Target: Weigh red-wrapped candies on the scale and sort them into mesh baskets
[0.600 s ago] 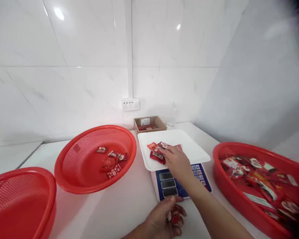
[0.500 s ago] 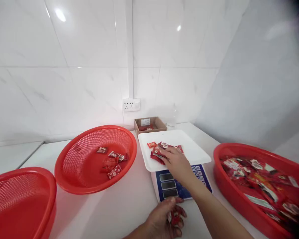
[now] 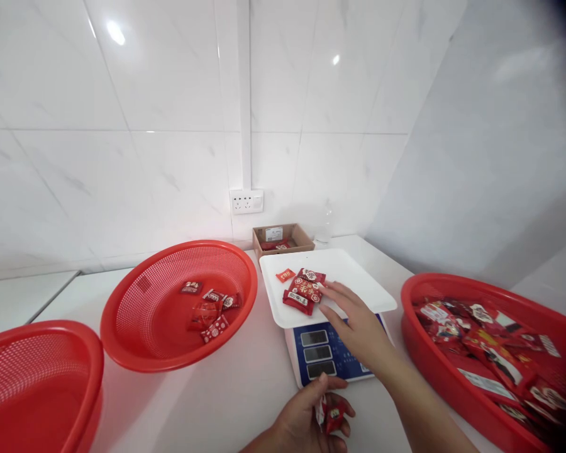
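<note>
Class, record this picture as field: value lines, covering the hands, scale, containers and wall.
Left hand: curled around small red packets, in front of the scale
Right hand: open beside the tray packets; contact unclear
Scale: blue panel, white tray on top
Middle basket: red, several packets inside
Right tub: red, many packets
Behind scale: cardboard box
Wall: white, with socket

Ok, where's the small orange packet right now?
In the head view, the small orange packet lies on the left part of the scale's white tray, just left of the larger dark-red packets, with the cardboard box behind.
</note>
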The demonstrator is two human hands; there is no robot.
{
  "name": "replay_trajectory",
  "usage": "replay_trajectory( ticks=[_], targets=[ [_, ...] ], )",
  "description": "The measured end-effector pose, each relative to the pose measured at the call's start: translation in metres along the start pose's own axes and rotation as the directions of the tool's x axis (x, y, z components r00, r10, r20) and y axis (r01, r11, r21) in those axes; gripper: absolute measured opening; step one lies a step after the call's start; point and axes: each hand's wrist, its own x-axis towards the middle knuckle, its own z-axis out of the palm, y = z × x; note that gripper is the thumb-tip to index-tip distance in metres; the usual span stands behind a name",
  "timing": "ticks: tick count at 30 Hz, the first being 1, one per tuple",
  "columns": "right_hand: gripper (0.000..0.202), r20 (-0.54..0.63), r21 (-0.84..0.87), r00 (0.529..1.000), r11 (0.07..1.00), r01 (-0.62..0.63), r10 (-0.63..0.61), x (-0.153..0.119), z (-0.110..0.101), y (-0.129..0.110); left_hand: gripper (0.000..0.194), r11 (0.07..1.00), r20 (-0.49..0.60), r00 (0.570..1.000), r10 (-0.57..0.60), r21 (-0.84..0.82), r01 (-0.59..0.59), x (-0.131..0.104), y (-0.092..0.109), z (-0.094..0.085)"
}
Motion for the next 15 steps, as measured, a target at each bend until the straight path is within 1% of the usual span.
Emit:
replay_trajectory(
  ticks=[2,4,6,8,9,11,13,15],
  targets=[
    [0.033,0.09,0.102,0.995,0.994,-0.048,0.038,-0.024,-0.014,-0.01,0.04,0.999,0.02,1.0,0.008,-0.031,-0.008,0.001,-0.001,0.0],
    [0.03,0.211,0.145,0.975,0.984,-0.106,0.074,-0.052,-0.022,-0.013,0.041,0.997,0.046,0.999,0.01,-0.076,-0.006,0.001,-0.001,0.002],
    [0.029,0.324,0.155,0.943,0.979,-0.132,0.076,-0.078,-0.024,-0.009,0.045,0.991,0.085,0.996,0.0,-0.13,0.011,0.001,-0.002,0.003],
    [0.031,0.408,0.152,0.91,0.977,-0.146,0.073,-0.098,-0.021,-0.004,0.053,0.986,0.13,0.991,-0.017,-0.164,0.038,-0.001,-0.001,0.005],
    [0.033,0.432,0.148,0.898,0.976,-0.158,0.08,-0.105,-0.02,-0.002,0.059,0.985,0.151,0.988,-0.027,-0.167,0.052,-0.002,0.0,0.006],
    [0.036,0.44,0.138,0.892,0.973,-0.183,0.105,-0.115,-0.017,0.0,0.067,0.984,0.192,0.98,-0.054,-0.157,0.085,-0.004,0.002,0.008],
    [0.036,0.432,0.142,0.894,0.97,-0.196,0.117,-0.119,-0.017,-0.002,0.068,0.983,0.224,0.972,-0.076,-0.145,0.11,-0.006,0.004,0.009],
    [0.038,0.445,0.159,0.89,0.968,-0.193,0.104,-0.12,-0.018,-0.004,0.065,0.983,0.233,0.97,-0.076,-0.148,0.112,-0.007,0.006,0.009]
  ],
)
